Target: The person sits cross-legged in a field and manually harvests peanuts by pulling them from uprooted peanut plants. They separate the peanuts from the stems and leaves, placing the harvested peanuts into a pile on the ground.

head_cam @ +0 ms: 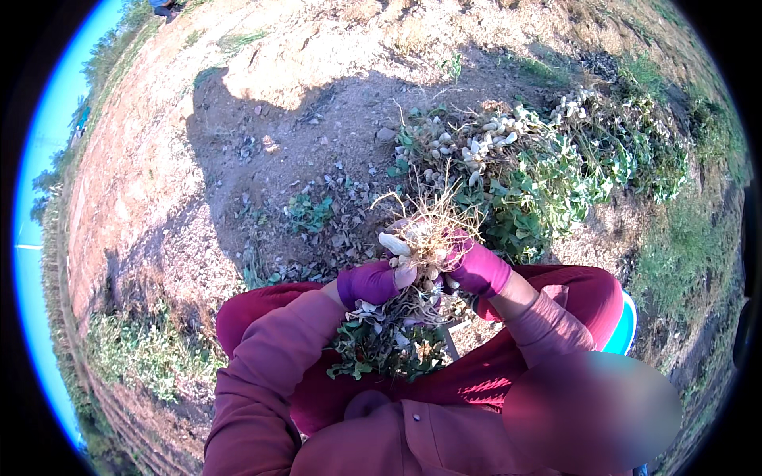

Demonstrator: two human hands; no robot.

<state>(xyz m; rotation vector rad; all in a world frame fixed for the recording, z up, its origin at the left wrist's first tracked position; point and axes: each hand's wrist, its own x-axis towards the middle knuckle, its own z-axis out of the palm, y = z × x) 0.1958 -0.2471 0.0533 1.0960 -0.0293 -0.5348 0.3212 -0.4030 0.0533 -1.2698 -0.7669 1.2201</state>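
A peanut plant (437,232) is held upside down between my hands, its pale roots and pods upward and its green leaves hanging over my lap. My left hand (375,282), in a purple fingerless glove, grips the plant at its left side, with its thumb close to the pods. On the right side, my right hand (476,265), gloved alike, is closed around the roots and stems; most of its fingers are hidden. One large peanut pod (394,244) sticks out above my left hand.
Uprooted peanut plants (536,184) with pods lie in a heap ahead on the right. A blue basin (622,327) stands beside my right knee. Small green weeds (309,213) and dry leaves lie ahead. Another person (164,9) is far off at the upper left.
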